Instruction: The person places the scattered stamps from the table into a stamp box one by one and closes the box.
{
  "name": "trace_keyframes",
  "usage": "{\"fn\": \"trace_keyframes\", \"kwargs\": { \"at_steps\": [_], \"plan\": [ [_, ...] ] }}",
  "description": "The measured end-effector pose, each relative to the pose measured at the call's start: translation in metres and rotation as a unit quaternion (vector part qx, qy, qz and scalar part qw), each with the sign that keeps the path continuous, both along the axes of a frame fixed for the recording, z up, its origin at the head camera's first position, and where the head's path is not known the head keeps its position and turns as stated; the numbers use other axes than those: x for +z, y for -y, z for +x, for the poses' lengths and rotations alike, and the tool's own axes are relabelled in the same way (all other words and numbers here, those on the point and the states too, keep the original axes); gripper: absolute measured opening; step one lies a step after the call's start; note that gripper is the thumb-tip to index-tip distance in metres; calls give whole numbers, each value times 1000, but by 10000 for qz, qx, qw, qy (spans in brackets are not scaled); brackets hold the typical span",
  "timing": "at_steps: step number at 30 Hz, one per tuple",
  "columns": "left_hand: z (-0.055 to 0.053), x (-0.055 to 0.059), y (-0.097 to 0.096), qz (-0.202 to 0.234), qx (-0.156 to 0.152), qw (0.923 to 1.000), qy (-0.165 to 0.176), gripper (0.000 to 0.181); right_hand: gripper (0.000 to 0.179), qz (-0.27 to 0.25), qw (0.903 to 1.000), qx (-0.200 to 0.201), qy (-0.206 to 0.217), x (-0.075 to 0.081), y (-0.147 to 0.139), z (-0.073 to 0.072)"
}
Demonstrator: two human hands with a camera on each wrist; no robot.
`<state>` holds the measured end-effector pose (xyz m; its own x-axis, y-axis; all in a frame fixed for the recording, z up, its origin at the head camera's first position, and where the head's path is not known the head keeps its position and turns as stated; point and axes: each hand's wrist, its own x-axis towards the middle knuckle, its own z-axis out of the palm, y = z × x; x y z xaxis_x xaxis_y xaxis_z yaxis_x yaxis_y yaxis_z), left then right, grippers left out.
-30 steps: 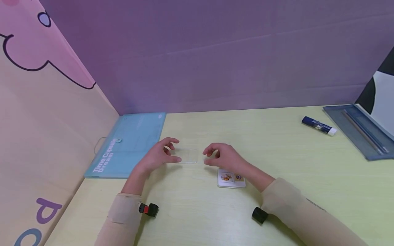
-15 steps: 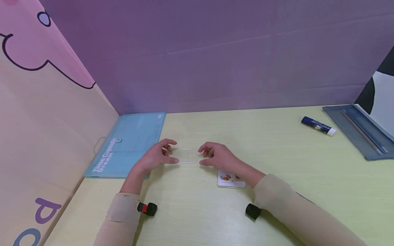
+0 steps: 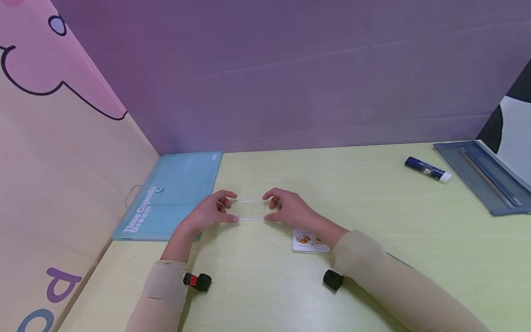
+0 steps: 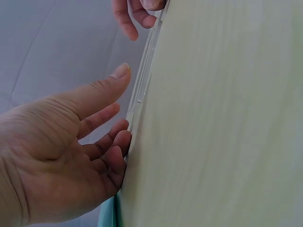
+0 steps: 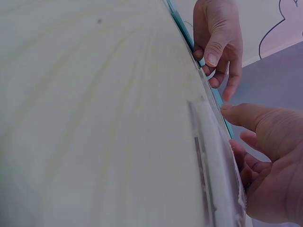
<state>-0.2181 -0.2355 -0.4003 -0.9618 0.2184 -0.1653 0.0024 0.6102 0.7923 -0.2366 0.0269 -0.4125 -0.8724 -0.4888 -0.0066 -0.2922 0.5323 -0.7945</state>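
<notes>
A flat, clear rectangular plastic piece (image 3: 251, 211), perhaps a lid, lies on the table between the two hands. My left hand (image 3: 209, 212) is at its left end, thumb and forefinger spread apart near its corners. In the left wrist view, the left thumb (image 4: 106, 90) hovers beside the clear edge, and the other fingers bend loosely near the tabletop. At the right end is my right hand (image 3: 288, 210), its thumb and forefinger likewise apart; contact is hard to tell. Under the right forearm, a picture card case (image 3: 304, 242) is partly covered.
On the left lies a blue document folder (image 3: 174, 198) with white lettering. A dark blue glue stick (image 3: 427, 169) sits at the back right, beside a grey-blue pouch (image 3: 477, 170). A purple partition (image 3: 290, 92) stands behind the table (image 3: 257, 286).
My right hand has moved left, up to the right end of the clear plastic piece. The left hand has barely shifted. The card case has stayed in place.
</notes>
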Motion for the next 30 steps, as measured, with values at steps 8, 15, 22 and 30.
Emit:
{"fn": "trace_keyframes", "kwargs": {
  "at_steps": [8, 15, 22, 30],
  "plan": [
    [1, -2, 1, 9, -15, 10000, 10, 60, 59, 455, 9989, -40, -29, 2, 7, -3],
    [0, -6, 4, 27, -163, 9998, -66, 59, 63, 755, 9971, -103, 65, 2, 13, -4],
    [1, -7, 4, -53, -144, 9999, -43, 57, 61, 764, 9971, -74, -4, 2, 14, -4],
    [1, -7, 4, -68, -151, 9998, -104, 55, 57, 821, 9966, -96, -55, 2, 14, -3]
  ]
}}
